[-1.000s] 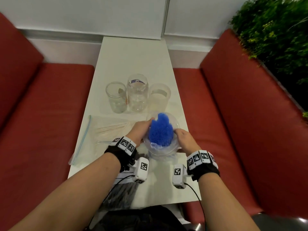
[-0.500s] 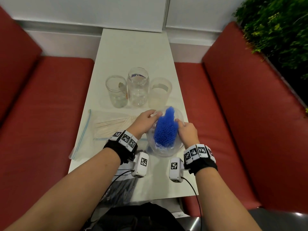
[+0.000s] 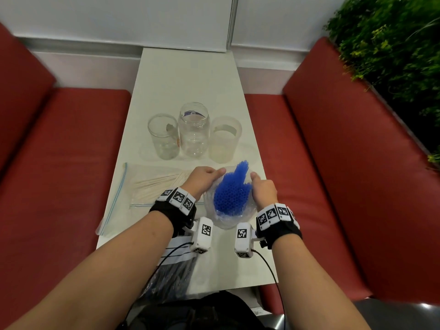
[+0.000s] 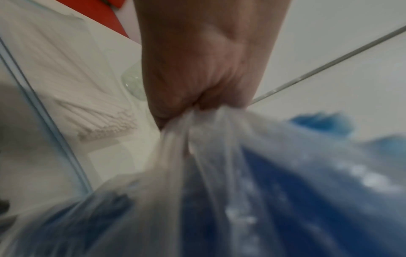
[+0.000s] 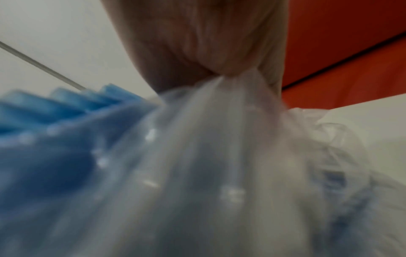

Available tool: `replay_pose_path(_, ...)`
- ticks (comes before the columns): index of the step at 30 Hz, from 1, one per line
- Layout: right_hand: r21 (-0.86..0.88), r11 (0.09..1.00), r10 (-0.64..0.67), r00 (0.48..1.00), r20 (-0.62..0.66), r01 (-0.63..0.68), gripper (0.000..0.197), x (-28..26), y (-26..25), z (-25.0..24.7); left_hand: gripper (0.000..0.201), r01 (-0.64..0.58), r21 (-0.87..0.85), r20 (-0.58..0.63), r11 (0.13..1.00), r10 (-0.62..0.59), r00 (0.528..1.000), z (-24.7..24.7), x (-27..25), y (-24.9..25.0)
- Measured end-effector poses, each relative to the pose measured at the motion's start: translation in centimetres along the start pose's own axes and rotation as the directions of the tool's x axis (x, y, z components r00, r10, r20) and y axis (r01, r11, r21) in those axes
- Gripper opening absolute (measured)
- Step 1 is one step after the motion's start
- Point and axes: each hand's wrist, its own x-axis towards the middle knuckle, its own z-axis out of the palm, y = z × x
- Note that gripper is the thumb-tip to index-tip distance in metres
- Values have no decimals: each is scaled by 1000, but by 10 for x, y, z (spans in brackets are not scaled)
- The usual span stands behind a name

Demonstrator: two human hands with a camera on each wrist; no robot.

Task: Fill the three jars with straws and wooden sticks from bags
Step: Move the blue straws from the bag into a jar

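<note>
Both hands [image 3: 234, 186] on straw bag [image 3: 228, 219]

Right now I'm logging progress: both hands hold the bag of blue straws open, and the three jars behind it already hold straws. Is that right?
Not quite: the head view shows the three jars empty. Otherwise yes: left hand and right hand each pinch the bag of blue straws.

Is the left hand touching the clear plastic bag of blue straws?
Touching: the left wrist view shows the left hand pinching the clear plastic bag bunched between its fingers.
</note>
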Motion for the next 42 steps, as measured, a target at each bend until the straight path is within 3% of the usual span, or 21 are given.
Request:
replay_pose_path(2,1,1000,7,999,-32,-7,57,3,1,-2,67,114,45,142,992,-120,983,-9,-4,6)
replay_pose_path(3,2,1000,-4,999,-44,4,56,4,2,-2,78,194,90,248,977,-211,946,-14,-7,10)
replay_pose_path(5,4,998,-57,997,-60,57,50,4,4,-2,90,332,69,476,941,-324,818,-20,-9,13)
replay_pose_path(6,16,996,-88,994,-65,89,44,3,5,0,89,384,-12,565,923,-310,764,-21,-9,12)
replay_pose_path(7,34,992,-122,990,-66,124,40,1,5,1,85,409,-97,612,908,-269,744,-23,-9,11)
replay_pose_path(11,23,948,-315,948,-54,316,51,-5,10,6,56,404,-378,586,833,-122,801,-29,-8,-1)
replay_pose_path(13,0,934,-357,934,-31,357,54,-5,11,8,37,406,-498,561,767,-71,824,-30,-9,-8)
replay_pose_path(15,-18,936,-353,935,-21,353,54,-3,10,10,30,362,-513,534,779,-40,844,-30,-11,-11)
replay_pose_path(18,-81,953,-295,955,-38,291,50,2,7,11,44,279,-432,529,857,-9,848,-31,-17,-3)
replay_pose_path(22,-279,940,-221,973,-64,195,57,7,3,13,97,247,-446,628,860,104,771,-30,-23,2)
replay_pose_path(25,-226,951,-234,968,-86,210,54,10,4,15,131,156,-254,662,954,54,747,-21,-20,-2)
replay_pose_path(26,-197,957,-234,968,-93,213,51,11,5,16,135,82,-136,651,987,26,759,-17,-20,-2)
replay_pose_path(28,-183,960,-230,969,-87,211,50,10,9,21,138,-65,69,549,995,16,835,-10,-19,-6)
replay_pose_path(30,-216,945,-264,963,-59,246,55,8,14,28,132,-124,159,416,979,48,908,-7,-15,-15)
replay_pose_path(32,-297,897,-343,939,5,328,64,4,21,36,118,-63,147,311,987,14,950,-7,-12,-29)
replay_pose_path(35,-404,795,-457,885,89,452,79,0,28,43,77,131,-111,197,985,-108,975,-18,-8,-49)
replay_pose_path(37,-398,772,-510,857,76,496,80,4,27,44,49,199,-228,130,953,-173,976,-35,-5,-57)
replay_pose_path(40,-249,800,-559,829,26,547,68,8,18,43,49,185,-250,102,951,-164,981,-60,0,-60)
replay_pose_path(42,-196,805,-575,818,-22,561,45,8,6,44,55,170,-282,142,944,-134,981,-71,1,-57)
